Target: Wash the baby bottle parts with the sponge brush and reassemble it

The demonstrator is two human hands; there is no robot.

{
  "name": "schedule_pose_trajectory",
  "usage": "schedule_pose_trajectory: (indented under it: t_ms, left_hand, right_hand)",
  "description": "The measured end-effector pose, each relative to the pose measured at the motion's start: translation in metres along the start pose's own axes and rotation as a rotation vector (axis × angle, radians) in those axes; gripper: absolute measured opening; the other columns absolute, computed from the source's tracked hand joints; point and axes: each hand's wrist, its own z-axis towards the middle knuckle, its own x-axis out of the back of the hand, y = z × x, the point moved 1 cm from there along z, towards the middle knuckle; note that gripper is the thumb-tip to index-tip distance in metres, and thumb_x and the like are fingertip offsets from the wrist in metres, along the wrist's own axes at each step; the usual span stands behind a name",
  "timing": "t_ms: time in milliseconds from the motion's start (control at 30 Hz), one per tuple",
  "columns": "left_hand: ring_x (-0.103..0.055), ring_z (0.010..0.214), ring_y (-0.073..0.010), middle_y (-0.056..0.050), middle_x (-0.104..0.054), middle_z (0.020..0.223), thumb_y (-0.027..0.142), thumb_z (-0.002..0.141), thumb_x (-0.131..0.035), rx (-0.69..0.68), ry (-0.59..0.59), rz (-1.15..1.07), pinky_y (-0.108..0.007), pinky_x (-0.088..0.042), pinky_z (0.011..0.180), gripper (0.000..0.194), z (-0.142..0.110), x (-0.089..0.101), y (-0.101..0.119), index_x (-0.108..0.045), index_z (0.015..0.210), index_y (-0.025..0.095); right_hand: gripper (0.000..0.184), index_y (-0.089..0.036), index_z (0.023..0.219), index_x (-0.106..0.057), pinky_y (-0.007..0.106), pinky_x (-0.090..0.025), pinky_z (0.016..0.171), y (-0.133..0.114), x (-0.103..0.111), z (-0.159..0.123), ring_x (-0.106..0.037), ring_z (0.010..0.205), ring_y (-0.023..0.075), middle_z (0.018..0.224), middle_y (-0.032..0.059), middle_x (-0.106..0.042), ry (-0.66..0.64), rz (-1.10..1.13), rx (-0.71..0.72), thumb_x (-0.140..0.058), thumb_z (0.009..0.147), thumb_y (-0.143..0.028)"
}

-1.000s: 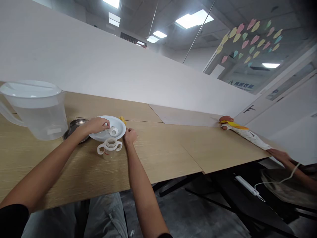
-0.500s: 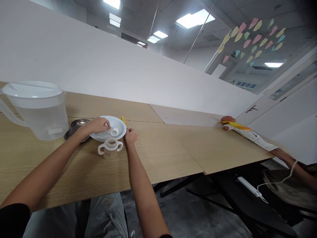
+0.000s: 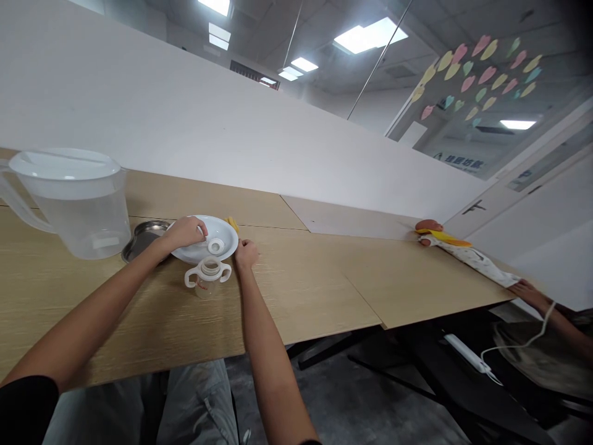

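A white bowl (image 3: 227, 230) stands on the table, with a white ring-shaped bottle part (image 3: 215, 246) lying in it. Over the bowl's left side, my left hand (image 3: 188, 232) has its fingers pinched together just left of that ring; whatever lies between the fingertips is hidden. My right hand (image 3: 246, 253) is closed at the bowl's right rim, gripping it. In front of the bowl, a clear baby bottle (image 3: 207, 285) stands upright, uncapped, with a white two-handled collar around its neck. Something yellow (image 3: 232, 223) shows just behind the bowl's right rim.
A lidded plastic pitcher (image 3: 83, 213) holding water stands at the left. Between it and the bowl lies a metal kidney dish (image 3: 139, 241). At the table's far right lies a doll (image 3: 463, 253) in patterned white clothing, with another person's hand (image 3: 528, 289) at its feet.
My left fingers have come slightly away from the white ring, which now shows more fully in the bowl. The right hand stays at the rim. The view has shifted a little.
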Motion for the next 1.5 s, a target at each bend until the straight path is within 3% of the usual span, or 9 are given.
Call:
schedule_pose_trajectory:
  t_ms: [267, 467, 633, 800, 933, 1067, 1133, 1267, 1500]
  left_hand:
    - [-0.067, 0.089, -0.0207, -0.003, -0.074, 0.1, 0.028, 0.07, -0.056, 0.011, 0.054, 0.015, -0.026, -0.044, 0.071, 0.061, 0.0, -0.001, -0.004, -0.056, 0.13, 0.017]
    - [-0.067, 0.086, -0.0218, -0.003, -0.075, 0.091, 0.035, 0.071, -0.054, 0.001, 0.038, -0.078, -0.027, -0.046, 0.073, 0.04, 0.006, 0.006, -0.013, -0.073, 0.103, 0.019]
    - [-0.067, 0.097, -0.0231, -0.006, -0.076, 0.1, 0.038, 0.069, -0.059, 0.029, 0.132, -0.486, -0.028, -0.048, 0.082, 0.035, 0.006, 0.012, -0.013, -0.077, 0.091, 0.018]
    - [-0.068, 0.09, -0.0235, -0.008, -0.076, 0.096, 0.04, 0.062, -0.071, 0.087, 0.186, -0.888, -0.03, -0.052, 0.075, 0.038, -0.004, 0.02, -0.003, -0.078, 0.091, 0.016]
    - [-0.068, 0.095, -0.0247, -0.009, -0.076, 0.098, 0.044, 0.059, -0.079, 0.064, 0.325, -0.997, -0.032, -0.054, 0.081, 0.042, -0.008, 0.026, 0.004, -0.078, 0.092, 0.017]
    - [-0.066, 0.104, -0.0246, -0.007, -0.076, 0.103, 0.038, 0.067, -0.076, 0.024, 0.501, -0.977, -0.032, -0.052, 0.09, 0.032, -0.009, 0.03, 0.007, -0.078, 0.093, 0.019]
    - [-0.066, 0.103, -0.0236, -0.006, -0.076, 0.103, 0.036, 0.072, -0.072, 0.025, 0.571, -0.944, -0.031, -0.052, 0.09, 0.029, -0.01, 0.032, 0.007, -0.078, 0.095, 0.02]
    - [-0.066, 0.103, -0.0236, -0.007, -0.075, 0.106, 0.038, 0.074, -0.07, 0.017, 0.666, -0.882, -0.03, -0.053, 0.088, 0.031, -0.012, 0.036, 0.008, -0.078, 0.098, 0.019]
    - [-0.067, 0.077, -0.0188, -0.008, -0.075, 0.094, 0.042, 0.072, -0.071, 0.011, 0.572, -0.85, -0.03, -0.054, 0.075, 0.039, -0.008, 0.029, 0.005, -0.077, 0.1, 0.016]
  right_hand:
    - [0.03, -0.02, 0.058, -0.064, 0.032, -0.039, 0.074, 0.0, -0.001, 0.0, -0.06, 0.066, 0.02, 0.063, 0.0044, -0.068, 0.018, -0.006, 0.007, -0.057, 0.085, -0.031]
    - [0.029, -0.02, 0.061, -0.065, 0.031, -0.039, 0.074, 0.0, -0.001, 0.0, -0.061, 0.067, 0.0194, 0.065, 0.0047, -0.069, 0.008, -0.019, 0.008, -0.056, 0.087, -0.032]
    - [0.013, -0.02, 0.074, -0.068, 0.027, -0.037, 0.068, 0.001, 0.001, 0.0, -0.061, 0.072, 0.0185, 0.078, 0.0049, -0.072, -0.088, -0.036, 0.077, -0.062, 0.082, -0.03]
    - [0.005, -0.02, 0.083, -0.067, 0.024, -0.035, 0.06, 0.001, 0.001, -0.001, -0.059, 0.069, 0.0165, 0.08, 0.0027, -0.07, -0.106, -0.081, 0.122, -0.063, 0.08, -0.022]
    - [0.013, -0.019, 0.093, -0.067, 0.024, -0.037, 0.06, 0.002, 0.005, 0.002, -0.061, 0.071, 0.0173, 0.082, 0.0036, -0.07, -0.028, 0.04, 0.037, -0.063, 0.081, -0.023]
    - [0.022, -0.017, 0.104, -0.067, 0.024, -0.043, 0.068, 0.0, 0.015, 0.006, -0.064, 0.078, 0.0177, 0.089, 0.0057, -0.071, 0.122, 0.191, -0.016, -0.056, 0.086, -0.023]
    - [0.028, -0.015, 0.111, -0.066, 0.025, -0.046, 0.074, -0.001, 0.019, 0.006, -0.064, 0.08, 0.0166, 0.095, 0.0072, -0.07, 0.198, 0.255, 0.057, -0.05, 0.091, -0.026]
    - [0.039, -0.013, 0.116, -0.063, 0.028, -0.05, 0.081, -0.003, 0.021, 0.004, -0.064, 0.088, 0.0165, 0.102, 0.0132, -0.067, 0.334, 0.315, 0.383, -0.037, 0.097, -0.034]
    - [0.042, -0.016, 0.108, -0.068, 0.027, -0.055, 0.074, 0.0, 0.014, -0.006, -0.068, 0.081, 0.017, 0.089, 0.0132, -0.07, 0.358, 0.227, 0.857, -0.036, 0.1, -0.041]
